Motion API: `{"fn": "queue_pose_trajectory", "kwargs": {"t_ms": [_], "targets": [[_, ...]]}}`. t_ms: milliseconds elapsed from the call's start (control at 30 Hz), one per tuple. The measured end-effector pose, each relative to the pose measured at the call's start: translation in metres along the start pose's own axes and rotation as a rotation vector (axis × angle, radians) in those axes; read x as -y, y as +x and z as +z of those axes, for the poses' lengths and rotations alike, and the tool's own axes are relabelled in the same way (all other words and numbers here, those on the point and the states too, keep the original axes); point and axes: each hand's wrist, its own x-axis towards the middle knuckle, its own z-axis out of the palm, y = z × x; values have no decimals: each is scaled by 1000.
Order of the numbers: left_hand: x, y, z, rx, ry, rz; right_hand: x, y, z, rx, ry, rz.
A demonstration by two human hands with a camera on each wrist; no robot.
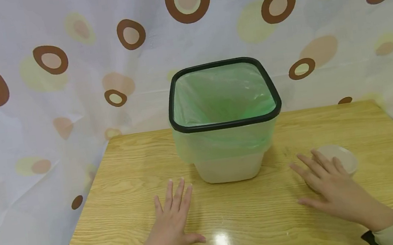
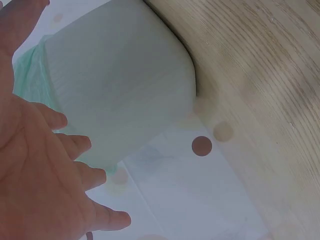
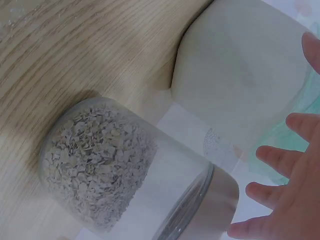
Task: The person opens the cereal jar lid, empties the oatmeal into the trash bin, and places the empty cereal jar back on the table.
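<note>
A white trash bin [image 1: 231, 169] with a black rim stands at the centre of the table, lined with a green plastic bag [image 1: 222, 89] folded over its edge. My left hand [image 1: 171, 226] is in front of the bin on the left, fingers spread and holding nothing. On the right, my right hand [image 1: 332, 191] also has its fingers spread, and it overlaps a lidded jar [image 1: 342, 156] in the head view. In the right wrist view, the clear jar [image 3: 100, 165] is partly filled with pale flakes like oats, with the fingertips close to its lid [image 3: 215, 205].
The light wooden table [image 1: 131, 169] carries the bin and the jar. A white cloth [image 1: 157, 61] patterned with brown and yellow ovals hangs behind the table and along its sides.
</note>
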Motion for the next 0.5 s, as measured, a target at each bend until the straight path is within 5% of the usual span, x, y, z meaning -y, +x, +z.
{"fn": "queue_pose_trajectory", "kwargs": {"t_ms": [500], "targets": [[-4,3,2,19,-10,-14,-13,-3,-2,-35,-6,95]]}}
